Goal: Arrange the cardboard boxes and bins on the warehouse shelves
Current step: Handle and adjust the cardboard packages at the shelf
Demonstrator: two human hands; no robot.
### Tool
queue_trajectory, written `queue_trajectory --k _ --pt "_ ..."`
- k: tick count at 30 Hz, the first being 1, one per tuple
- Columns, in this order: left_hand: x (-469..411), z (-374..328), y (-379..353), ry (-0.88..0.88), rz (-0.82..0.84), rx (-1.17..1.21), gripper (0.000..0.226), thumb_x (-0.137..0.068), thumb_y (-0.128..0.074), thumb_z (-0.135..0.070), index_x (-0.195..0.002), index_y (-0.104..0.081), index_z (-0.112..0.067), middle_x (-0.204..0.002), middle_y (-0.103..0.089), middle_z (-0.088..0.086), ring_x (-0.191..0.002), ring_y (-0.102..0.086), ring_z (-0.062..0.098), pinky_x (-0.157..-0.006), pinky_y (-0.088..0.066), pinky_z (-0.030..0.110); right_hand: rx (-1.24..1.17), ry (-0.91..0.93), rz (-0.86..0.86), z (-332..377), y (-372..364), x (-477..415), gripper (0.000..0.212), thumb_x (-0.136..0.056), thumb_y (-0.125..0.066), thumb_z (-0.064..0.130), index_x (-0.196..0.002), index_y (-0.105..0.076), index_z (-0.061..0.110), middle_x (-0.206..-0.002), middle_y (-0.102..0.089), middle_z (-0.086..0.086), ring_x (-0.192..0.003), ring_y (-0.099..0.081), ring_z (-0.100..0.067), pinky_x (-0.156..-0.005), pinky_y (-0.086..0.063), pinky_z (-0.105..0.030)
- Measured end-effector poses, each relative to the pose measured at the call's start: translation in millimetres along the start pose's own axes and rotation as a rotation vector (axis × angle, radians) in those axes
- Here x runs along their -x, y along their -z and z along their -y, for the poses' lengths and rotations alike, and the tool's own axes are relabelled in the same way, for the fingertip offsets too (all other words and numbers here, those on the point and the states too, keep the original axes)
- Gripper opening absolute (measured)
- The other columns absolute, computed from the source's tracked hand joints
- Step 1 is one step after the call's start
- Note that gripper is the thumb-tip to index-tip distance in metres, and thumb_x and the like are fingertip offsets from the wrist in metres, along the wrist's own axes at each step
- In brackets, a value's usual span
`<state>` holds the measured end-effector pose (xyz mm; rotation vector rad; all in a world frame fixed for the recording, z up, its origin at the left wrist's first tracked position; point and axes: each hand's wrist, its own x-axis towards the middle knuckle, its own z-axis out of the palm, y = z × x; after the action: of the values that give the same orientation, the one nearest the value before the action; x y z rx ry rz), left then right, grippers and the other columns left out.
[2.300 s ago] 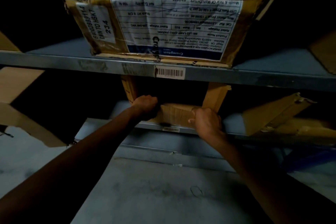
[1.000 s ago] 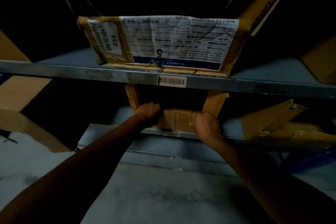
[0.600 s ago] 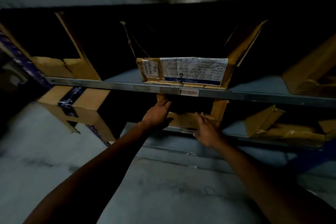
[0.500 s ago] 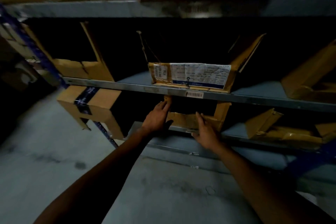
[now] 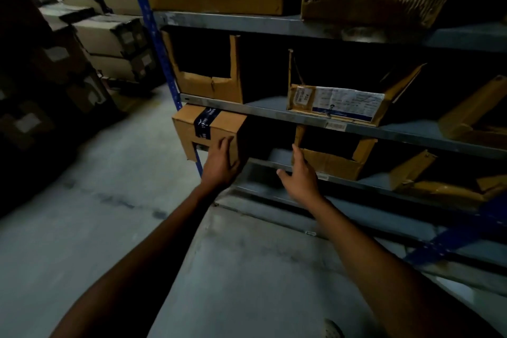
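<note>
Left hand (image 5: 220, 163) lies flat, fingers spread, on the front face of the taped box (image 5: 210, 130), grasping nothing. That box sits at the left end of the low shelf (image 5: 274, 166), sticking out past its front edge, beside the blue upright (image 5: 153, 35). Right hand (image 5: 300, 177) is released, fingers extended, at the left front corner of the cut bin (image 5: 333, 160), which sits on the same shelf at its front edge; contact cannot be told. Labelled bin (image 5: 336, 103) stands at the front edge of the shelf above, right of another cut bin (image 5: 208, 79).
</note>
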<state>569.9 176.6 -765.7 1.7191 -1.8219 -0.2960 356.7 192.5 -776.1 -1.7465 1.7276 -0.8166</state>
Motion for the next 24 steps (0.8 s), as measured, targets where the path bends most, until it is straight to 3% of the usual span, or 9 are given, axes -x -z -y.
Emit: queue_trajectory --k 5,11,17,20,22,24 --pt "15 23 43 0.109 -0.136 0.044 0.057 -0.088 -0.063 -0.021 -0.139 -0.041 -0.014 -0.137 -0.048 0.011 -0.119 -0.048 0.029 -0.089 -0.044 0.037 0.022 0.004 0.002 41 -9 8 0.078 -0.091 -0.062 0.029 -0.153 -0.015 0.025 -0.151 -0.038 -0.011 -0.134 -0.042 -0.032 -0.104 -0.04 -0.039" --pt "29 44 58 0.294 -0.19 0.148 0.057 -0.092 -0.059 -0.032 -0.141 -0.038 -0.013 -0.139 -0.047 0.013 -0.126 -0.044 0.03 -0.1 -0.04 0.039 0.067 0.021 0.071 71 -29 6 0.073 -0.09 -0.064 0.031 -0.151 -0.025 0.023 -0.15 -0.04 -0.009 -0.134 -0.042 -0.03 -0.106 -0.04 -0.04" --pt "8 67 47 0.609 -0.247 0.598 0.057 -0.097 -0.042 -0.051 -0.139 -0.039 -0.012 -0.141 -0.047 0.013 -0.123 -0.049 0.03 -0.103 -0.041 0.041 -0.016 -0.008 0.146 75 -49 -15 0.065 -0.09 -0.065 0.027 -0.147 -0.035 0.022 -0.148 -0.043 -0.007 -0.128 -0.048 -0.028 -0.105 -0.041 -0.04" --pt "-19 76 31 0.749 -0.252 0.907 0.057 -0.098 -0.033 -0.056 -0.133 -0.043 -0.012 -0.125 -0.051 0.01 -0.109 -0.05 0.027 -0.097 -0.044 0.046 -0.003 -0.026 0.178 72 -57 -43 0.053 -0.094 -0.058 0.022 -0.144 -0.041 0.019 -0.144 -0.048 -0.009 -0.124 -0.051 -0.028 -0.103 -0.042 -0.037" --pt "-39 84 21 0.816 -0.231 1.061 0.063 -0.098 -0.03 -0.059 -0.137 -0.042 -0.011 -0.125 -0.049 0.011 -0.114 -0.048 0.029 -0.096 -0.043 0.047 0.016 -0.023 0.219 69 -61 -65 0.049 -0.096 -0.053 0.019 -0.144 -0.042 0.017 -0.142 -0.05 -0.011 -0.125 -0.051 -0.028 -0.103 -0.041 -0.035" --pt "-63 95 9 0.852 -0.205 1.138 0.072 -0.095 -0.029 -0.064 -0.143 -0.041 -0.012 -0.139 -0.047 0.011 -0.127 -0.045 0.032 -0.102 -0.041 0.051 0.061 -0.006 0.266 64 -67 -95 0.048 -0.098 -0.05 0.017 -0.145 -0.041 0.016 -0.14 -0.051 -0.013 -0.126 -0.049 -0.029 -0.103 -0.04 -0.036"
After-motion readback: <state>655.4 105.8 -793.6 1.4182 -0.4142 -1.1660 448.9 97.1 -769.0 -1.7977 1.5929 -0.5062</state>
